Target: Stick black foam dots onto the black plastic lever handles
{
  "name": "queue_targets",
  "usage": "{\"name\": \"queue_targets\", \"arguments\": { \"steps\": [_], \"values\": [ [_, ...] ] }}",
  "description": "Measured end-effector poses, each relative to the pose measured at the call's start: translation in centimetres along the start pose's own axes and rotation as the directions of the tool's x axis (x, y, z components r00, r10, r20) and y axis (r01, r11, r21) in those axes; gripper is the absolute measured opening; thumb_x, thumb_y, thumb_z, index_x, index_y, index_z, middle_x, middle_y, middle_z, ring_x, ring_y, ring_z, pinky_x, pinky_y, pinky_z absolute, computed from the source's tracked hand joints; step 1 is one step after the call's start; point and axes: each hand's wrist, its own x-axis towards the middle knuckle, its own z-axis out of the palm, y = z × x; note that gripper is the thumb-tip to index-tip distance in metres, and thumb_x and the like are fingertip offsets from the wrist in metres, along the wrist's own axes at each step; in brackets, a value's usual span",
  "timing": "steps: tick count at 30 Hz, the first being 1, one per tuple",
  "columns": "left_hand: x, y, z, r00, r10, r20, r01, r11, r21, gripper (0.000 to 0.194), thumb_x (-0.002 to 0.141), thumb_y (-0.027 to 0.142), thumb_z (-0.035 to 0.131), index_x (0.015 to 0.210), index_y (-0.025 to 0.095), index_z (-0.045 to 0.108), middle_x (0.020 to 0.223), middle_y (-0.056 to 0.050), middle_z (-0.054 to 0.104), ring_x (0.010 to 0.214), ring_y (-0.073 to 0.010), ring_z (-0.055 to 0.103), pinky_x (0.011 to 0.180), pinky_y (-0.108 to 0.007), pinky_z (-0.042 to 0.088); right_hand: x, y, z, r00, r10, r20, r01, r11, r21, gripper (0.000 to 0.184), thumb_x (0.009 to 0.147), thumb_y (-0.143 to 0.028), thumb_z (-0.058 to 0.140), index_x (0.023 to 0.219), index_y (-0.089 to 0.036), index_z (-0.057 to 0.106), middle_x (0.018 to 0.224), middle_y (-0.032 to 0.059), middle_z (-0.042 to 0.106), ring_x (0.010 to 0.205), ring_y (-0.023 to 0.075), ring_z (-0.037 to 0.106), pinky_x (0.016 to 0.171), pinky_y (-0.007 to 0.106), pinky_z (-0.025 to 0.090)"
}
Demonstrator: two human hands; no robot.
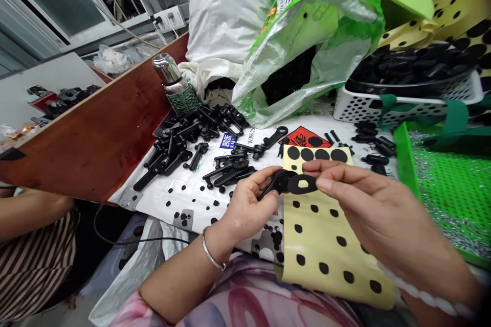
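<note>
My left hand [249,204] grips a black plastic lever part [273,185] by its narrow end. My right hand [368,204] pinches a thin black oval rubber pad [303,184] with a pale centre, and the pad touches the head of the lever part. Under both hands lies a yellow backing sheet [326,235] dotted with black round stickers. A heap of similar black parts [172,145] lies to the left on a printed white sheet [164,204], and several small black parts [372,143] lie to the right.
A steel flask in a green mesh sleeve [177,87] stands by a reddish wooden board [88,133]. Behind are a white sack [226,10], a green plastic bag [307,46] and a white perforated basket [406,102] of black parts. A green tray [448,189] sits right. A striped-sleeved co-worker's arm [34,225] shows left.
</note>
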Motion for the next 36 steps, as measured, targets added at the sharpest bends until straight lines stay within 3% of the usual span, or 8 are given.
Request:
{"name": "queue_targets", "arguments": {
  "steps": [2, 5, 15, 24, 30, 36],
  "values": [
    [-0.2, 0.2, 0.1, 1.000, 0.004, 0.017, -0.004, 1.000, -0.008, 0.052, 0.069, 0.014, 0.056, 0.121, 0.009, 0.054, 0.096, -0.008, 0.066, 0.051, -0.0042, 0.049, 0.049, -0.019, 0.043, 0.5, 0.1, -0.2, 0.992, 0.100, 0.074, -0.105, 0.992, 0.068, 0.023, 0.067, -0.044, 0.076, 0.066, -0.023, 0.068, 0.110, 0.0050, 0.066, 0.108, 0.0311, 0.056, 0.100, 0.048, 0.034],
    [-0.4, 0.4, 0.2, 0.999, 0.017, 0.038, -0.017, 1.000, -0.009, 0.051, 0.069, 0.013, 0.055, 0.120, 0.009, 0.054, 0.093, -0.008, 0.066, 0.054, -0.0058, 0.051, 0.052, -0.020, 0.044, 0.9, 0.2, 0.0, 0.981, 0.151, 0.120, -0.164, 0.981, 0.103, 0.024, 0.065, -0.043, 0.078, 0.063, -0.022, 0.068, 0.107, 0.0053, 0.066, 0.107, 0.0314, 0.056, 0.101, 0.049, 0.032],
    [-0.4, 0.5, 0.2, 0.996, 0.074, 0.052, -0.074, 0.997, 0.010, 0.048, 0.069, 0.013, 0.054, 0.116, 0.009, 0.056, 0.084, -0.006, 0.064, 0.088, -0.0174, 0.061, 0.077, -0.028, 0.049, 1.2, 0.3, 0.2, 0.980, 0.160, 0.120, -0.171, 0.981, 0.093, 0.024, 0.061, -0.043, 0.079, 0.061, -0.022, 0.068, 0.105, 0.0047, 0.066, 0.105, 0.0300, 0.055, 0.100, 0.047, 0.031],
    [-0.3, 0.5, 0.1, 0.997, 0.060, 0.055, -0.061, 0.998, 0.013, 0.049, 0.068, 0.011, 0.056, 0.116, 0.012, 0.058, 0.090, -0.007, 0.068, 0.086, -0.0180, 0.063, 0.079, -0.030, 0.051, 1.2, -0.1, 0.3, 0.976, 0.185, 0.114, -0.197, 0.975, 0.099, 0.023, 0.060, -0.043, 0.080, 0.062, -0.022, 0.070, 0.094, 0.0046, 0.068, 0.098, 0.0270, 0.058, 0.098, 0.043, 0.035],
    [-0.3, 0.3, 0.1, 0.996, 0.059, 0.060, -0.059, 0.998, 0.003, 0.048, 0.069, 0.012, 0.055, 0.117, 0.013, 0.059, 0.091, -0.006, 0.068, 0.086, -0.0172, 0.063, 0.078, -0.029, 0.052, 1.3, -0.6, 0.4, 0.974, 0.192, 0.116, -0.204, 0.974, 0.096, 0.023, 0.058, -0.043, 0.080, 0.065, -0.023, 0.071, 0.078, 0.0043, 0.067, 0.087, 0.0248, 0.059, 0.089, 0.041, 0.043],
    [-0.3, 0.3, 0.0, 0.993, 0.080, 0.081, -0.082, 0.996, 0.019, 0.049, 0.069, 0.010, 0.053, 0.118, 0.013, 0.058, 0.092, -0.006, 0.068, 0.089, -0.0180, 0.063, 0.079, -0.029, 0.052, 1.4, -0.2, 0.3, 0.973, 0.200, 0.119, -0.209, 0.975, 0.069, 0.024, 0.059, -0.044, 0.079, 0.064, -0.022, 0.071, 0.077, 0.0042, 0.067, 0.082, 0.0229, 0.059, 0.084, 0.038, 0.044]
  ]
}}
